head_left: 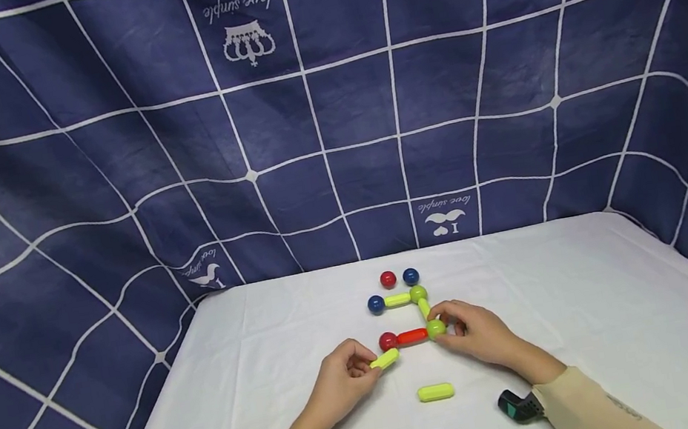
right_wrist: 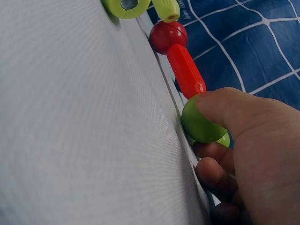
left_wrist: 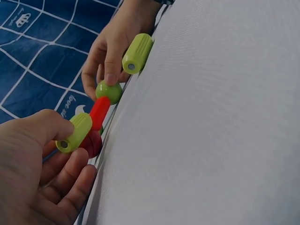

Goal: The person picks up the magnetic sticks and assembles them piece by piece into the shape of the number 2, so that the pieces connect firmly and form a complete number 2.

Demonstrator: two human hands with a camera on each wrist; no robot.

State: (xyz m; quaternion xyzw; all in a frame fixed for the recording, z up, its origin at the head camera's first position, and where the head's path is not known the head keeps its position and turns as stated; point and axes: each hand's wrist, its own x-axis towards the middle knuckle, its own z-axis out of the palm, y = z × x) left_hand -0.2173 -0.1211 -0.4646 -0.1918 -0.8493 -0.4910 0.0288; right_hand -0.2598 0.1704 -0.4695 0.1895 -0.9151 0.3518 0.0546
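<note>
Tan sleeves (head_left: pixel 593 404) are nearest, over the white desk (head_left: pixel 604 323). L grip (head_left: pixel 343 379) pinches a lime rod (head_left: pixel 386 358) just nr the red ball (head_left: pixel 387 341); can't tell if they touch. R grip (head_left: pixel 477 332) pinches the nr green ball (head_left: pixel 436 328), joined to red ball by the red rod (head_left: pixel 412 336). Best technique, IMO: brace that green ball so the chain doesn't skid, fingertips off the lime rod's far end, & bring it in square, gently. Grey end dot (left_wrist: pixel 64 144) is prob. a magnet, so rushing could snap it on crooked. Spare rod (head_left: pixel 436 393) lies nr, btwn the arms; mind L wrist doesn't brush it.
</note>
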